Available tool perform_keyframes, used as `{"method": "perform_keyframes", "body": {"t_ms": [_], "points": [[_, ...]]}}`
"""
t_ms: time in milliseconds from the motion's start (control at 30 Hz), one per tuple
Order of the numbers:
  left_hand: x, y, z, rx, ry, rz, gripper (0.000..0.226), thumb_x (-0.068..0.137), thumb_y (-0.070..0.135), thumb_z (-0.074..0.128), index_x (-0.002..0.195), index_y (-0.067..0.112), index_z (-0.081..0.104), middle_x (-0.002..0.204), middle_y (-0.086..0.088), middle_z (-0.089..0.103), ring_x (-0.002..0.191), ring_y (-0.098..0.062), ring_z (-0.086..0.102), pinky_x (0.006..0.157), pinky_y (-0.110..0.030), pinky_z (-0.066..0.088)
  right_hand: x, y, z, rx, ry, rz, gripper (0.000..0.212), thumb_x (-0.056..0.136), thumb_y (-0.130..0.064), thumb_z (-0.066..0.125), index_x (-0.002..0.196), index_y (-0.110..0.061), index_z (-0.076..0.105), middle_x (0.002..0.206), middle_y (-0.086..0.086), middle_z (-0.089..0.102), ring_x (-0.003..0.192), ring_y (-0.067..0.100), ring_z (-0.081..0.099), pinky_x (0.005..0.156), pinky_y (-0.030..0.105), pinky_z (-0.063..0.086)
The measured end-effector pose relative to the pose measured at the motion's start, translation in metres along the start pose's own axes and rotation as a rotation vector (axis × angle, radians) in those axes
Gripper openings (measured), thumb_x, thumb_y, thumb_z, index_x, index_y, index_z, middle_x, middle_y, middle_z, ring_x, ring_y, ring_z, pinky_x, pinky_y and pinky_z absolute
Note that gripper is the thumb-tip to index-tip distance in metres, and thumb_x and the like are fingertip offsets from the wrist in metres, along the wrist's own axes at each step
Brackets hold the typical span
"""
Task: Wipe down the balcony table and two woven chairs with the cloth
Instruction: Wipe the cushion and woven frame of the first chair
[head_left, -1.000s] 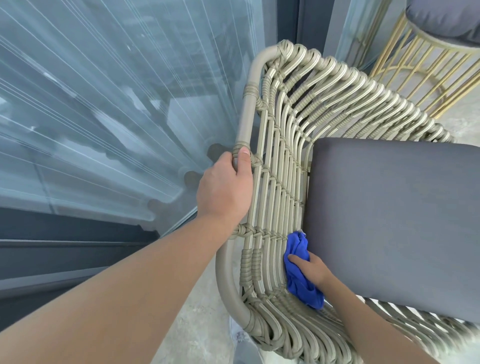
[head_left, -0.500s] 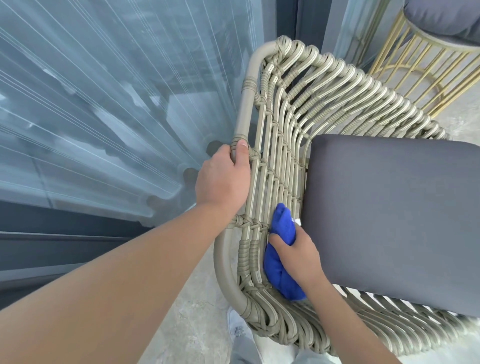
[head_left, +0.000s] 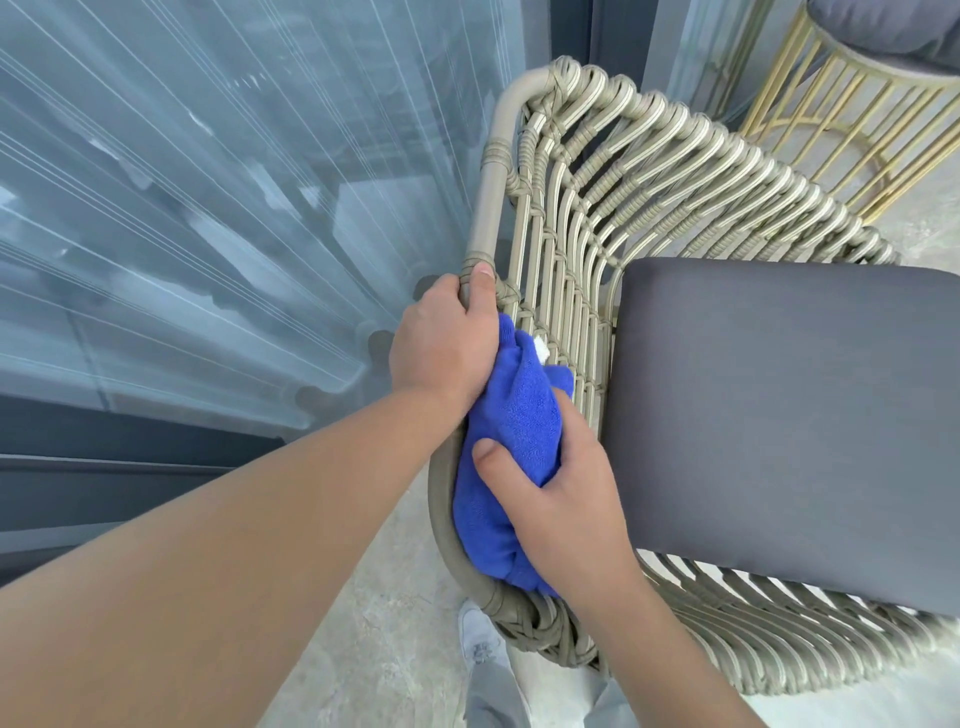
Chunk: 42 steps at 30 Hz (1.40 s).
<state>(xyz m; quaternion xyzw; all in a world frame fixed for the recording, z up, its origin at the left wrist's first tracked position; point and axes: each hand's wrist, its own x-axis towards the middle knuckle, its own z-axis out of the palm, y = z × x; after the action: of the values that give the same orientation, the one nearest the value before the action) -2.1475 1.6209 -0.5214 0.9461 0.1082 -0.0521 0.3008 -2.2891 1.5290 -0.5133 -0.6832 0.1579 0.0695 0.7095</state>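
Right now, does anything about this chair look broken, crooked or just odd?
Nothing stands out. The woven chair looks intact, its grey cushion sits flat, and the blue cloth is simply bunched against the weave.

Cushion (head_left: 779, 415) lies in chair (head_left: 623, 182), glass panel (head_left: 208, 208) to its left.

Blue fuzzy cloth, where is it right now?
The blue fuzzy cloth is low in the head view, bunched in the right hand, against the woven chair's rim, just under the left hand.
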Motion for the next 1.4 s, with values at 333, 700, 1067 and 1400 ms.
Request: {"method": "perform_keyframes", "body": {"t_ms": [333, 700, 1067, 1400], "points": [[0.000, -0.007, 0.005, -0.076, -0.038, -0.014, 0.061, 0.094, 0.071, 0.023, 0.084, 0.022, 0.058, 0.070, -0.003, 0.070, 0.067, -0.030, 0.070, 0.069, -0.052, 0.060, 0.079, 0.111, -0.081, -0.230, 0.185, 0.295, 0.027, 0.093, -0.030, 0.069, 0.119, -0.029, 0.063, 0.101, -0.011, 0.073, 0.096, 0.013, 0.070, 0.088, 0.038, 0.056], [0.003, -0.011, 0.008, -0.069, -0.039, -0.010, 0.064, 0.093, 0.073, 0.021, 0.083, 0.022, 0.058, 0.072, -0.002, 0.070, 0.069, -0.031, 0.069, 0.073, -0.049, 0.059, 0.092, 0.233, -0.062, -0.339, -0.027, 0.615, 0.029, 0.098, -0.040, 0.062, 0.123, -0.025, 0.056, 0.121, 0.001, 0.066, 0.108, 0.024, 0.063, 0.102, 0.044, 0.047], [0.003, -0.011, 0.009, -0.074, -0.022, -0.012, 0.064, 0.091, 0.075, 0.021, 0.081, 0.024, 0.058, 0.072, -0.004, 0.069, 0.076, -0.032, 0.069, 0.072, -0.051, 0.060, 0.082, 0.192, -0.054, -0.566, -0.124, 0.738, 0.036, 0.105, -0.044, 0.046, 0.103, -0.009, 0.054, 0.097, 0.002, 0.058, 0.102, 0.026, 0.055, 0.089, 0.033, 0.037], [0.003, -0.010, 0.009, -0.044, -0.010, -0.015, 0.064, 0.088, 0.077, 0.020, 0.079, 0.025, 0.056, 0.071, -0.005, 0.069, 0.075, -0.035, 0.069, 0.073, -0.052, 0.059, 0.039, 0.087, -0.031, -0.497, -0.103, 0.473, 0.035, 0.100, -0.042, 0.051, 0.088, -0.009, 0.052, 0.083, 0.003, 0.061, 0.080, 0.019, 0.056, 0.070, 0.034, 0.040]]}}
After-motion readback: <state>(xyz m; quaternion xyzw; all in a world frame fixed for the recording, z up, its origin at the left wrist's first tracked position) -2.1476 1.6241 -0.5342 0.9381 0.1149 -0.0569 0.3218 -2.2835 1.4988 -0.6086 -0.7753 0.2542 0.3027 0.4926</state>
